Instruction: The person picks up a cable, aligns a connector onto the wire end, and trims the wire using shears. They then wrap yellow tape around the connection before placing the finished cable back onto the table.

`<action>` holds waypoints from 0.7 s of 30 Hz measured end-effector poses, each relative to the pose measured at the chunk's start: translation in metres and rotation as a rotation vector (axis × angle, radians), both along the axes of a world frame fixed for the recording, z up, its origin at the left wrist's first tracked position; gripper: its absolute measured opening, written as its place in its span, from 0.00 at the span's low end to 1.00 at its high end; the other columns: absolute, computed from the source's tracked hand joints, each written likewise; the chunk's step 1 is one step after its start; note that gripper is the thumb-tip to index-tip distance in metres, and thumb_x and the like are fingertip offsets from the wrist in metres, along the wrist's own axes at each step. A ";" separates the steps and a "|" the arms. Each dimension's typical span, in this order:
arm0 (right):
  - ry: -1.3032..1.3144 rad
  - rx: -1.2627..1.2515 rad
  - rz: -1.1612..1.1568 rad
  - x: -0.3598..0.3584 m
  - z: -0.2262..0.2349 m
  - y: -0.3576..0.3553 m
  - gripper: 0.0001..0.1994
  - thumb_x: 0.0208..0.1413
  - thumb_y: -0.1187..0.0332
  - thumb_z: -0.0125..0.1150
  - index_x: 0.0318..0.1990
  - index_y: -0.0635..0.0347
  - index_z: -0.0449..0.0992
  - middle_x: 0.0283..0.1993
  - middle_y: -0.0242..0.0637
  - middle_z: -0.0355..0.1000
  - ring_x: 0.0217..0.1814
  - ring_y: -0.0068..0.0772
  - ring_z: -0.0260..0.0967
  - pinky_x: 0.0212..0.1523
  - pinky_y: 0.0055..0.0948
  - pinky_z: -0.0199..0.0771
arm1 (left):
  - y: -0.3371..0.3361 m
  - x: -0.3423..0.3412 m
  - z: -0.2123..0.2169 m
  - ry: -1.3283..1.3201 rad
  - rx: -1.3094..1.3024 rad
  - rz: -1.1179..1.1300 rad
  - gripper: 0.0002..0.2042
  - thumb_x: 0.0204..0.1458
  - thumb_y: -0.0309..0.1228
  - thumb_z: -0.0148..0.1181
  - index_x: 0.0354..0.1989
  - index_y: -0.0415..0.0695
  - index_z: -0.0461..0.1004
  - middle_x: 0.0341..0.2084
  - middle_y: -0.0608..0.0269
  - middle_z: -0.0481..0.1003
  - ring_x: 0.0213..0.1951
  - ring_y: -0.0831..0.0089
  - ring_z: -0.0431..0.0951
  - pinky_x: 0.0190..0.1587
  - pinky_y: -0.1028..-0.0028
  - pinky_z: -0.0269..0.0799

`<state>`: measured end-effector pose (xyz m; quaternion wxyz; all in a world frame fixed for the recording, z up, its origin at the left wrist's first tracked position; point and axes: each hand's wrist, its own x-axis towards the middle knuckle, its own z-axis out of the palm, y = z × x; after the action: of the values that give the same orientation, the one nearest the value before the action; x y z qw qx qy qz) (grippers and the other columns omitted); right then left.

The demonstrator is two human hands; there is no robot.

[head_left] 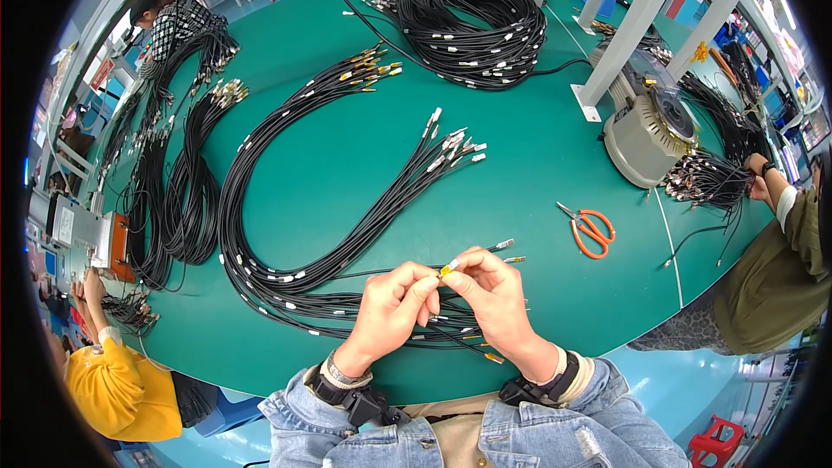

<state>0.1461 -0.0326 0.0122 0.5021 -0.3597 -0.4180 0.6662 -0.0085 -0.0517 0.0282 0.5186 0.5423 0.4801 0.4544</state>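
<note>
Yellow cable tip (447, 269); black cables (229, 195) slender, curved.

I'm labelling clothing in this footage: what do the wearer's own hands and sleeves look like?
The left hand and right hand are ungloved. Both arms have faded light-blue denim sleeves and black wrist straps with chunky dark fittings. A cream inner cuff shows at the right wrist.

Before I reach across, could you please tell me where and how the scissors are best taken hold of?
Probably by the orange handles, from the near right side: the scissors lie flat, with the handles toward that side and the blades pointing away to the left.
</note>
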 end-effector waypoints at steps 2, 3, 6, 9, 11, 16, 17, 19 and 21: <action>0.003 -0.013 0.003 0.000 0.001 0.000 0.03 0.54 0.77 0.57 0.36 0.66 0.74 0.38 0.34 0.69 0.40 0.23 0.67 0.43 0.24 0.69 | 0.002 -0.005 0.003 -0.030 -0.049 -0.071 0.08 0.59 0.29 0.49 0.32 0.37 0.71 0.16 0.68 0.72 0.15 0.85 0.68 0.17 0.83 0.62; 0.014 0.010 0.029 0.000 0.001 0.001 0.04 0.54 0.77 0.57 0.36 0.66 0.74 0.38 0.34 0.69 0.40 0.23 0.67 0.43 0.24 0.69 | 0.002 -0.007 0.005 -0.031 -0.050 -0.071 0.08 0.59 0.29 0.49 0.32 0.37 0.71 0.16 0.68 0.72 0.15 0.85 0.68 0.17 0.83 0.62; 0.034 0.054 0.081 -0.001 -0.002 0.001 0.04 0.55 0.77 0.56 0.37 0.66 0.74 0.38 0.35 0.69 0.40 0.24 0.67 0.43 0.24 0.69 | 0.004 -0.012 0.007 -0.140 -0.162 -0.198 0.10 0.60 0.30 0.46 0.32 0.37 0.71 0.16 0.66 0.72 0.15 0.84 0.67 0.17 0.85 0.60; 0.016 0.202 0.143 0.003 -0.008 0.003 0.06 0.56 0.77 0.55 0.40 0.66 0.74 0.38 0.36 0.69 0.40 0.25 0.68 0.44 0.25 0.69 | 0.007 -0.017 0.007 -0.180 -0.230 -0.257 0.11 0.61 0.31 0.45 0.32 0.38 0.71 0.16 0.66 0.71 0.15 0.84 0.67 0.17 0.85 0.59; -0.036 0.234 0.144 0.004 -0.008 0.003 0.07 0.56 0.76 0.55 0.41 0.67 0.74 0.38 0.36 0.69 0.40 0.25 0.68 0.44 0.24 0.69 | 0.007 -0.019 0.006 -0.199 -0.264 -0.286 0.12 0.61 0.32 0.45 0.32 0.38 0.71 0.16 0.66 0.71 0.15 0.83 0.67 0.17 0.85 0.59; -0.176 0.205 0.136 0.011 0.006 0.006 0.08 0.57 0.75 0.54 0.42 0.67 0.75 0.37 0.36 0.69 0.39 0.24 0.67 0.43 0.23 0.68 | 0.008 -0.019 0.004 -0.201 -0.257 -0.251 0.12 0.61 0.32 0.45 0.32 0.38 0.71 0.16 0.67 0.71 0.15 0.83 0.67 0.17 0.85 0.59; -0.194 0.158 0.133 0.012 0.009 0.007 0.08 0.57 0.75 0.54 0.42 0.68 0.75 0.36 0.35 0.69 0.39 0.24 0.67 0.43 0.23 0.68 | 0.007 -0.018 0.004 -0.203 -0.242 -0.227 0.12 0.61 0.32 0.45 0.32 0.38 0.71 0.16 0.67 0.71 0.15 0.83 0.67 0.18 0.85 0.60; -0.168 0.159 0.094 0.011 0.009 0.006 0.08 0.57 0.75 0.54 0.42 0.68 0.75 0.36 0.35 0.69 0.38 0.24 0.67 0.42 0.22 0.68 | 0.007 -0.016 0.003 -0.204 -0.225 -0.203 0.11 0.61 0.32 0.45 0.32 0.37 0.71 0.16 0.67 0.71 0.15 0.84 0.67 0.18 0.85 0.60; -0.115 0.159 0.015 0.010 0.009 0.005 0.08 0.57 0.75 0.54 0.41 0.68 0.75 0.35 0.35 0.70 0.38 0.23 0.66 0.42 0.22 0.68 | 0.006 -0.012 0.000 -0.132 -0.159 -0.197 0.10 0.60 0.31 0.46 0.33 0.37 0.71 0.17 0.67 0.71 0.16 0.84 0.67 0.18 0.85 0.60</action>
<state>0.1560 -0.0280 0.0215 0.4995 -0.3532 -0.5004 0.6127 -0.0201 -0.0455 0.0279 0.6324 0.5131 0.4239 0.3963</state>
